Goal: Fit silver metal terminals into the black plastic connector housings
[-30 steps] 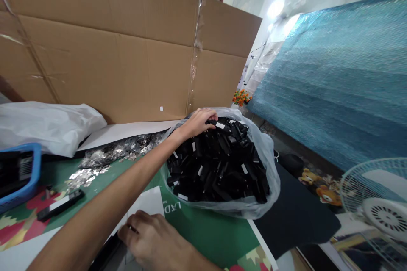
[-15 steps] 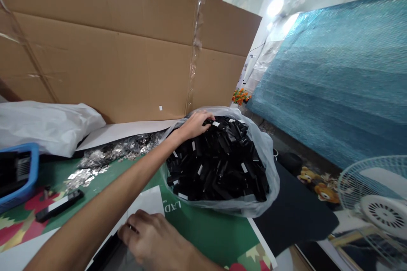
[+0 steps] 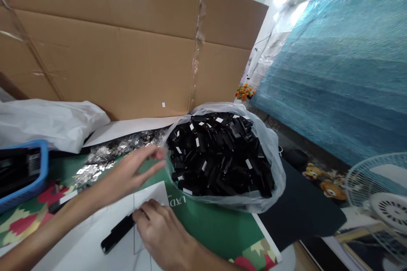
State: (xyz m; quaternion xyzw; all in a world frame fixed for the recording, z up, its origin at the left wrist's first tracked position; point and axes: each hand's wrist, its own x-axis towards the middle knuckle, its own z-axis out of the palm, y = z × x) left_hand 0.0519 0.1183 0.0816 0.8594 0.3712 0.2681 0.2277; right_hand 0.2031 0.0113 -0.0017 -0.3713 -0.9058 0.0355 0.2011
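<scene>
My right hand (image 3: 163, 230) has its fingers closed on one end of a long black plastic part (image 3: 117, 233), which lies slanted over a white sheet of paper (image 3: 85, 243). My left hand (image 3: 135, 169) hovers with thumb and fingers apart and nothing between them, just left of a clear plastic bag (image 3: 277, 169). Heaped inside the bag are many black plastic parts (image 3: 219, 156), some carrying small white labels. Another black part with a white strip (image 3: 68, 197) is partly hidden behind my left forearm.
A blue basket (image 3: 44, 173) with black parts stands at the left. Small shiny metal pieces (image 3: 92, 171) lie behind my left hand on the green table cover (image 3: 203, 224). A cardboard panel (image 3: 127, 63) rises behind; a fan (image 3: 381, 203) is at the right.
My left hand has come away from the heap in the bag, moving left and nearer, with its fingers opening. My right hand stays on the black part, more of which now shows.
</scene>
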